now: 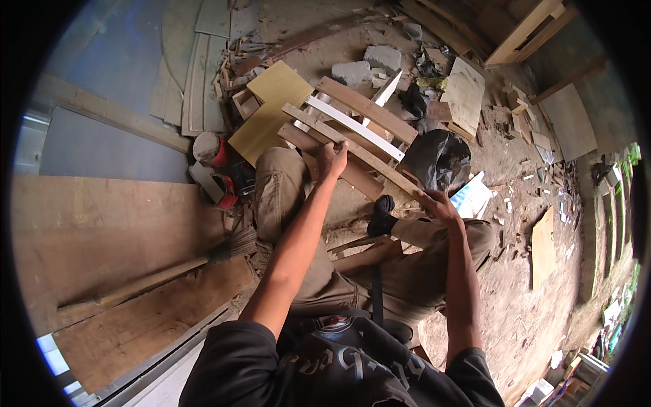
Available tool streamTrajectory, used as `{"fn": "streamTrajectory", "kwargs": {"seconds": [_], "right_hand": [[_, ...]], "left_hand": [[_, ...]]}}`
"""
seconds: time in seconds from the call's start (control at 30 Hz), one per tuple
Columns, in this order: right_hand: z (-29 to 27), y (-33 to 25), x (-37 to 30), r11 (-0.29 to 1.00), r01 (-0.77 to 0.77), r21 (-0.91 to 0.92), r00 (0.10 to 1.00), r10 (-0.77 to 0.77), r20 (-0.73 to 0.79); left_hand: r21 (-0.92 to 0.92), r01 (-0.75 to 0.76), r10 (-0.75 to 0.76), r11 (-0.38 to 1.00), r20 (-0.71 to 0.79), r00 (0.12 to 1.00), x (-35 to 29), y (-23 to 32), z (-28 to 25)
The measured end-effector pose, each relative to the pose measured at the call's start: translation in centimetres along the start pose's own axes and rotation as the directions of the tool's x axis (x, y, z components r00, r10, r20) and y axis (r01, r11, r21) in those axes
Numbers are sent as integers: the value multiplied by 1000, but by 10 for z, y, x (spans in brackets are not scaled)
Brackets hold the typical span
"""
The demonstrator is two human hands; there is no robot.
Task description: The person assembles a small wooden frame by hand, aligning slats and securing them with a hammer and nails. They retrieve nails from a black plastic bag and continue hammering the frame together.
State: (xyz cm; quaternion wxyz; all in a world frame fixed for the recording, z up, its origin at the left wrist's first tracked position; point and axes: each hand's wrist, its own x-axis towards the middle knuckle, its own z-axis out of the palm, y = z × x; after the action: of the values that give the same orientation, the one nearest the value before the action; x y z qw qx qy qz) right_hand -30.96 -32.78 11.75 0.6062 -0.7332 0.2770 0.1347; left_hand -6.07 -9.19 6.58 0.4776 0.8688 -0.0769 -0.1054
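Observation:
I am seated with knees bent, in khaki trousers and a black sock (382, 217). A long thin wooden strip (363, 157) runs diagonally across my knees. My left hand (332, 159) grips it near its middle, over my left knee. At the strip's lower end my right hand (437, 203) is closed on it, above my right knee. Under the strip lie several wider brown slats (366, 108) and a white strip (352, 125), stacked crosswise.
A yellow board (268, 112) lies behind the slats. A broom (163, 275) rests on large plywood sheets (88, 230) at left. Red cans (220, 173), a black plastic bag (441, 157), concrete chunks (369, 64) and wood scraps (542, 247) litter the dirt floor.

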Motion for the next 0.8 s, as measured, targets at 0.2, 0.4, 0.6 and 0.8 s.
{"fn": "streamTrajectory", "kwargs": {"seconds": [0.2, 0.4, 0.6, 0.8], "right_hand": [[-1, 16, -5, 1000, 19, -16, 1000, -19, -20], [-2, 14, 8, 999, -50, -19, 999, 49, -13], [-19, 35, 16, 982, -83, -172, 996, 76, -48], [-27, 40, 24, 965, -37, -260, 998, 21, -63]], "left_hand": [[107, -41, 40, 993, 10, 999, -10, 7, 2], [97, -80, 79, 992, 19, 997, -7, -1, -4], [534, -463, 458, 708, 152, 876, -6, 14, -11], [459, -456, 432, 762, 164, 887, 15, -24, -13]]}}
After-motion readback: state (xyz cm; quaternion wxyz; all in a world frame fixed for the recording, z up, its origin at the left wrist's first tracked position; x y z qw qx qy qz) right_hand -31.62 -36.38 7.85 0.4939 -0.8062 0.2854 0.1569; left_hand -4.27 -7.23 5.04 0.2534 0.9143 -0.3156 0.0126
